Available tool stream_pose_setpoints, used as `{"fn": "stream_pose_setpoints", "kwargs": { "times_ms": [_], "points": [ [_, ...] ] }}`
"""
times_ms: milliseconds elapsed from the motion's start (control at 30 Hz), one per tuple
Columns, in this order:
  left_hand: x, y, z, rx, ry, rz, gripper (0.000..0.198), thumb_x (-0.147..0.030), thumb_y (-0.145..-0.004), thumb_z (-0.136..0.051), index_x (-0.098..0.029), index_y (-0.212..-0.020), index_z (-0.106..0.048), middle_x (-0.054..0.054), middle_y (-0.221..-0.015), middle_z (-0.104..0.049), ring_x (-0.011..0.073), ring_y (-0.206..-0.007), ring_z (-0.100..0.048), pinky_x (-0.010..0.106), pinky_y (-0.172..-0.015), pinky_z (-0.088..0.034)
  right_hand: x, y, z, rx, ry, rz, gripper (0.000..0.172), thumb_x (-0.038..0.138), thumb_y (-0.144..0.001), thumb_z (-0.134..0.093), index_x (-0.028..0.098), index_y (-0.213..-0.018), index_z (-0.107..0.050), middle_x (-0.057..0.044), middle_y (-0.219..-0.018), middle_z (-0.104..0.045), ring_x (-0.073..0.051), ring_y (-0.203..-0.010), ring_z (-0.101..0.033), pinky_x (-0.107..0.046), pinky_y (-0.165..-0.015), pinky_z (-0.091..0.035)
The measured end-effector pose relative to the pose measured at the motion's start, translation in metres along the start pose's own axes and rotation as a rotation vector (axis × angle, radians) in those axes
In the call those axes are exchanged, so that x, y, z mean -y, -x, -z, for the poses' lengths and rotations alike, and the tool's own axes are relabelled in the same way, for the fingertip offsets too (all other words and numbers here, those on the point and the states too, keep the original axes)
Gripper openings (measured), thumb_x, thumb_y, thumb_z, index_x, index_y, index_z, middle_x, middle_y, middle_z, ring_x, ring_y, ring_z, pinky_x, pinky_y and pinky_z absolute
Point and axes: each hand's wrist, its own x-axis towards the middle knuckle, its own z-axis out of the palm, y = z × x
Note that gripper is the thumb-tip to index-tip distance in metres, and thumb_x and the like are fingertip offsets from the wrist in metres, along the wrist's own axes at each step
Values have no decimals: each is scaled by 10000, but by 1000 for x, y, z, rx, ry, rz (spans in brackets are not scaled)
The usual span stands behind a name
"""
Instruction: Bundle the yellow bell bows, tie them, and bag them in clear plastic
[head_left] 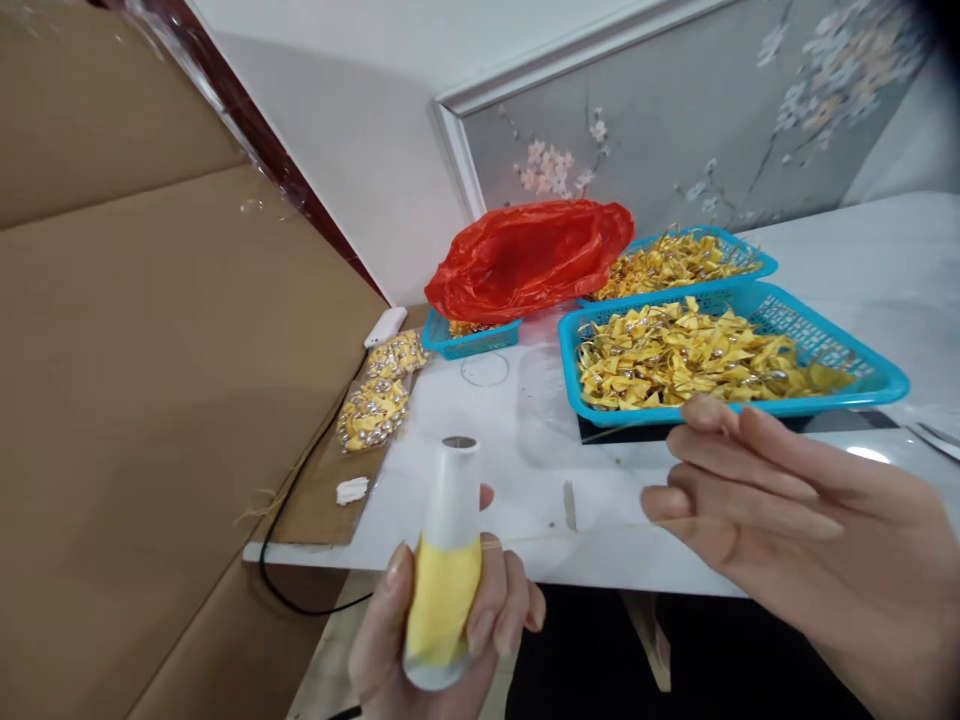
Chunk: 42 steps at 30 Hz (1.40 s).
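Note:
My left hand [450, 640] is wrapped round a white cone-shaped spool [446, 560] wound with yellow thread, held upright near the table's front edge. A thin pale thread [585, 535] runs from the spool across to my right hand [795, 520]. That hand is raised at the right, in front of a blue basket, with its thumb and fingers drawn together near the thread; its grip on the thread is too fine to make out fully. The blue basket [870, 375] holds many yellow ribbon pieces [690, 355] with small beads.
Behind stand a second blue basket [765, 262] of yellow pieces and a small blue basket [472, 345] under a red plastic bag [529, 260]. Bagged beaded pieces [375, 410] lie on cardboard at the left, beside a black cable [289, 600]. A large cardboard sheet [150, 400] walls the left side.

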Motion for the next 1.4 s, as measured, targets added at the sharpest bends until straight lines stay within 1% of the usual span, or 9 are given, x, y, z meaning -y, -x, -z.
{"fn": "stream_pose_setpoints", "kwargs": {
  "times_ms": [167,267,500,600,667,733,833,1067,1400],
  "points": [
    [4,-2,-6,56,138,3,431,-434,-881,-484,-60,-970,-679,-70,-520,-302,93,-511,-333,272,-601,-444,-7,-5,-2,-115,-40,-36,164,216,-827,-681,165,-982,-667,74,-668,-385,-7,-444,-140,-149,-558,-498],
    [2,-2,-10,47,187,47,381,-418,-870,-526,-73,-939,-672,-67,-537,-323,93,-527,-374,254,-574,-443,-11,-11,5,-187,11,-86,95,206,-838,-674,154,-917,-663,73,-647,-353,-5,-444,-159,-87,-403,-350],
    [2,0,-11,-100,257,89,335,-385,-847,-573,-77,-929,-678,95,-924,-648,167,-790,-590,269,-637,-514,-22,-24,25,-203,498,-24,129,294,-850,-658,217,-953,-645,71,-625,-349,-30,-458,-202,-124,-376,-201],
    [3,1,-9,-79,237,120,353,-368,-883,-526,-69,-972,-691,128,-1038,-678,185,-852,-639,251,-688,-546,-28,-25,30,-172,999,107,121,306,-896,-589,237,-960,-665,19,-723,-502,-74,-555,-430,-178,-476,-374],
    [4,1,-8,-62,191,154,379,-350,-913,-478,-53,-988,-702,163,-1086,-691,213,-932,-667,250,-789,-550,-29,-22,26,-103,1240,249,138,274,-911,-558,266,-997,-666,-30,-968,-587,-154,-862,-563,-253,-687,-480],
    [7,1,-9,-64,134,140,406,-328,-934,-433,-40,-1005,-711,194,-1123,-696,265,-1046,-654,286,-898,-523,-29,-17,14,-47,1333,371,164,258,-923,-538,309,-1033,-649,-22,-1164,-562,-189,-1134,-499,-304,-883,-456],
    [13,0,-10,-77,99,50,386,-283,-934,-419,-60,-1008,-725,184,-1103,-720,295,-1077,-645,350,-955,-499,-26,-11,-10,26,1377,423,132,261,-923,-545,318,-988,-645,-1,-1157,-575,-171,-1231,-439,-298,-984,-402],
    [21,-6,-8,-208,122,13,269,-240,-887,-523,-194,-1014,-755,92,-1096,-744,246,-1045,-672,336,-931,-516,-31,-22,-33,121,1328,181,124,169,-857,-609,211,-741,-621,-14,-1113,-532,-155,-1079,-529,-240,-866,-442],
    [21,-17,-12,-324,31,109,329,-273,-901,-495,-102,-896,-776,158,-983,-766,280,-995,-692,332,-883,-546,-13,-24,-28,101,1225,119,148,235,-937,-464,205,-793,-481,7,-844,-519,-138,-781,-484,-268,-710,-413]
  ]
}}
